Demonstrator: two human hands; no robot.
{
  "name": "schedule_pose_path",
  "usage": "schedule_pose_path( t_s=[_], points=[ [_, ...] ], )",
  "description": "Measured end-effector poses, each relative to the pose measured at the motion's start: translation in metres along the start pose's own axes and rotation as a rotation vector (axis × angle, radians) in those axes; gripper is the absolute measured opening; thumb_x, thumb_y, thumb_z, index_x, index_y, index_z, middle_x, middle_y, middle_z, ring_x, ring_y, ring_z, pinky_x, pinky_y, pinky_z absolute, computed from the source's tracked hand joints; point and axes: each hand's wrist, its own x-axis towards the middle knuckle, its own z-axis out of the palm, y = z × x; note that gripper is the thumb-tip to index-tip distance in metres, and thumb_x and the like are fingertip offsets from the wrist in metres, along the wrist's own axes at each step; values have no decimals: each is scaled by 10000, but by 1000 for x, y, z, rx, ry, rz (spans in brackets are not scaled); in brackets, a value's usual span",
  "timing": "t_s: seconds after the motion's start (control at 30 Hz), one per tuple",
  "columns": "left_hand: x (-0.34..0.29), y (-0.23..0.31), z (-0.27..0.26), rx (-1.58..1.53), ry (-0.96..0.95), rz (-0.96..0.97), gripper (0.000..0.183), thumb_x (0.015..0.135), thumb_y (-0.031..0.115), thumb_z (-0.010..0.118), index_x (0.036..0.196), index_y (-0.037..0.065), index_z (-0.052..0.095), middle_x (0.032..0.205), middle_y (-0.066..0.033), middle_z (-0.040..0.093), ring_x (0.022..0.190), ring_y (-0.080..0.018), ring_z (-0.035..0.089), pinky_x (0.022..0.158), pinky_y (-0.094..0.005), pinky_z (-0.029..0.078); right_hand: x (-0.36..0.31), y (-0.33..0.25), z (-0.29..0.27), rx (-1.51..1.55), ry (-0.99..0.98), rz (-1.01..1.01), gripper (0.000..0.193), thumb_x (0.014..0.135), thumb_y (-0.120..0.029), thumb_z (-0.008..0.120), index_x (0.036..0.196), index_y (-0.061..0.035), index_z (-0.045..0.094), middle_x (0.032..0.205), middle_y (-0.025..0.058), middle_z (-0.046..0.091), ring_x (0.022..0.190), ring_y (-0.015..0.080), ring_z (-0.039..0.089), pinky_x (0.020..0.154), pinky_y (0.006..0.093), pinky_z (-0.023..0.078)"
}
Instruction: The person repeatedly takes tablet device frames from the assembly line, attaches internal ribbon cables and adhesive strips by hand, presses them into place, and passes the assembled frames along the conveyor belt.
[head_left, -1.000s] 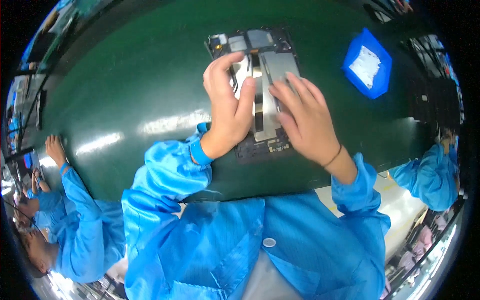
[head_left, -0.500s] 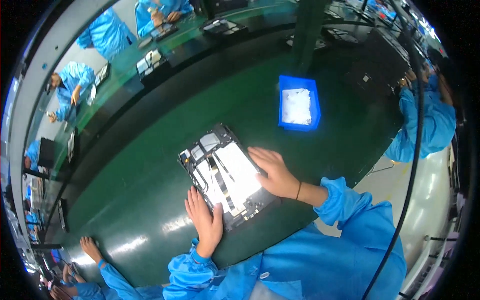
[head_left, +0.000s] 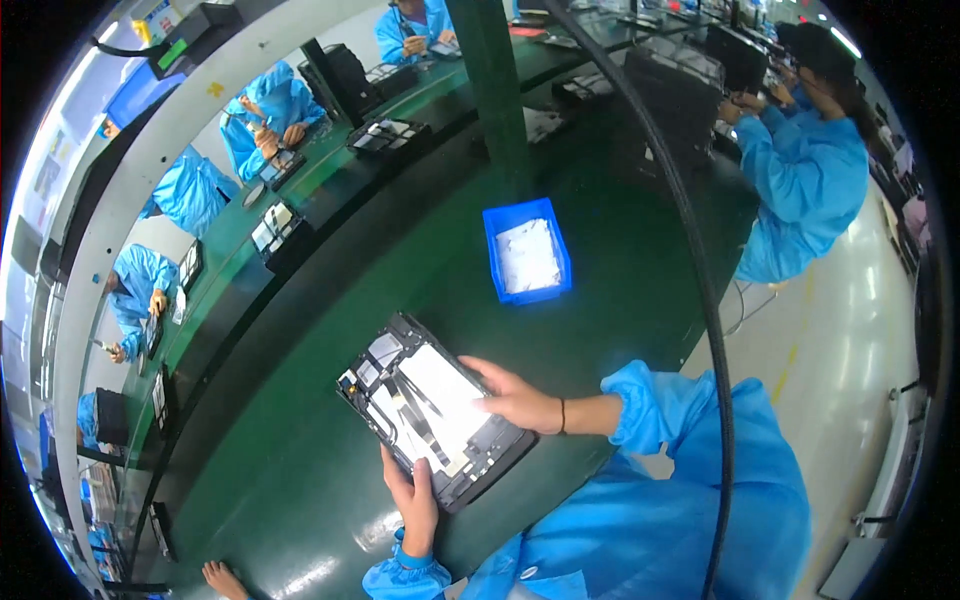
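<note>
An opened tablet [head_left: 440, 385] with its inside parts bared lies between my hands over the green table. White battery panels, dark ribbon cables and a black frame show on its face. Its near right side looks thick and dark; whether several units are stacked there I cannot tell. At the left edge my left hand [head_left: 412, 505] grips it, the thumb on top near the lower corner. My right hand [head_left: 525, 402] is closed round the right edge, thumb across the white panel, the other fingers partly hidden.
A blue bin [head_left: 492, 250] of white pieces stands beyond the tablet, before a green post [head_left: 490, 110]. A black cable [head_left: 705, 270] hangs at the right. Co-workers in blue sit across a belt carrying other opened devices [head_left: 275, 228]; another person's hand [head_left: 224, 580] rests at lower left.
My hands have gone from lying along the tablet's sides to gripping it, and its thick side now shows more. The whole view has swung, with the bin appearing further left and lower.
</note>
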Motion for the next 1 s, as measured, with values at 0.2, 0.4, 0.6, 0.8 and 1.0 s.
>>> schedule_pose_path(
  t_s=[0.2, 0.4, 0.6, 0.8, 1.0],
  points=[
    [2, -33, 4, 264, 59, 118, 747, 891, 197, 654, 1483, -64, 280, 1380, -243, 434, 1268, -348, 416, 1102, -412, 296, -9, 12, -11, -100, 64, -49, 627, 982, -90, 481, 1533, -25, 190, 1468, 157, 403, 1300, 209, 453, 1074, 337, 384],
    [-3, -26, 7, 271, 59, 178, 773, 875, 248, 663, 1477, -60, 290, 1279, -246, 523, 1198, -358, 467, 1053, -439, 330, -14, 9, -11, -103, 60, 10, 631, 1002, -93, 475, 1540, -32, 151, 1420, 159, 453, 1241, 200, 490, 1059, 325, 384],
    [5, -39, 18, 144, 94, 164, 778, 885, 254, 650, 1488, -55, 268, 1342, -249, 498, 1245, -360, 455, 1080, -430, 319, -15, 9, -15, -116, -10, -58, 694, 939, -48, 484, 1542, -18, 142, 1532, 158, 319, 1378, 241, 365, 1140, 349, 284],
    [4, -25, 23, -35, 114, 176, 746, 911, 159, 619, 1510, -49, 225, 1422, -219, 454, 1315, -297, 437, 1112, -379, 310, -16, 4, 4, -200, 6, -231, 696, 898, -39, 477, 1529, 7, 188, 1547, 167, 297, 1404, 260, 334, 1157, 354, 258],
    [0, -1, 24, -346, 118, 193, 697, 942, 88, 571, 1514, -62, 204, 1493, -180, 382, 1358, -219, 380, 1134, -329, 274, -13, -7, 13, 6, 3, -67, 663, 930, -78, 492, 1518, 16, 199, 1491, 152, 374, 1337, 228, 413, 1112, 330, 318]
  ],
)
